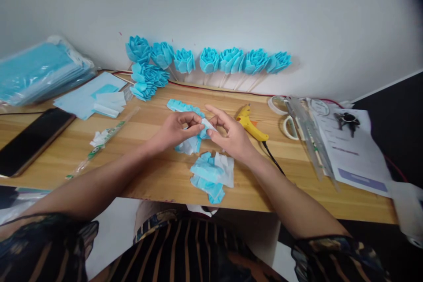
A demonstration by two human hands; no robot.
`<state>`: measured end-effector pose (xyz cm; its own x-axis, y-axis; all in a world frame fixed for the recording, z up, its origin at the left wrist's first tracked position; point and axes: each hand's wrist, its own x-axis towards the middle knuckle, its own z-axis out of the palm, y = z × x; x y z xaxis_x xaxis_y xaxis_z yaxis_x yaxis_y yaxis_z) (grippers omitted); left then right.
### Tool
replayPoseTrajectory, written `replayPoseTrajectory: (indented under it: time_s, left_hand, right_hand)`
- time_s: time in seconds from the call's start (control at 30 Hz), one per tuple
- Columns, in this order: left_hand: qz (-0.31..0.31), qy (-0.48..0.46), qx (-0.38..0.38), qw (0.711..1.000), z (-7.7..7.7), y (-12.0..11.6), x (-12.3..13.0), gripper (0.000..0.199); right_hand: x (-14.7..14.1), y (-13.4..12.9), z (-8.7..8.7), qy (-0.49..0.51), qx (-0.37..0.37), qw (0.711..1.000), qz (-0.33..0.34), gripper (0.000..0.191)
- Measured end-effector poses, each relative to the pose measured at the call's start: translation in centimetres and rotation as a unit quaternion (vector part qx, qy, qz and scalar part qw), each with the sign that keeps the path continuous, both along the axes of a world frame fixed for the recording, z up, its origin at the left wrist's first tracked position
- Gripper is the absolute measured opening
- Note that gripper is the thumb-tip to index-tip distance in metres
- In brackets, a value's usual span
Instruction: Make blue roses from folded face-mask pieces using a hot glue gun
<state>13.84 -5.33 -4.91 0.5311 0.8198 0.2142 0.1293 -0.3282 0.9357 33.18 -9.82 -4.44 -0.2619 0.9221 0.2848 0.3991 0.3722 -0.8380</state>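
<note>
Between both hands is a small blue-and-white piece (208, 127), pinched at its left edge by my left hand (180, 128) and at its right by my right hand (228, 134). Thumb and fingers of each hand close on it. Behind and below my hands lie crumpled blue pieces (181, 106) on the wooden table. Nearer the front edge is another pile of blue and white pieces (208, 174). A yellow glue gun (251, 124) rests just right of my right hand.
Blue flowers on sticks (231, 60) lean along the wall. At left are a plastic-wrapped blue stack (39, 70), flat sheets (79, 97) and a phone (33, 141). Tape rolls (291, 128), clear packets and a paper with keys (347, 123) lie at right.
</note>
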Motion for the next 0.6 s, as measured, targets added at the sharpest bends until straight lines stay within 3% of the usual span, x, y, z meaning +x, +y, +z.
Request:
replayPoseTrajectory:
  time_s: [0.33,0.6]
  left_hand:
    - [0.009,-0.024,-0.044,0.999,0.03,-0.05,0.13,0.031]
    - [-0.022,0.046,0.007,0.999,-0.04,0.06,0.21,0.030]
  right_hand:
    - [0.17,0.21,-0.25,0.019,-0.006,1.000,-0.004,0.055]
    - [0.40,0.57,-0.77,0.067,-0.034,0.997,0.002,0.055]
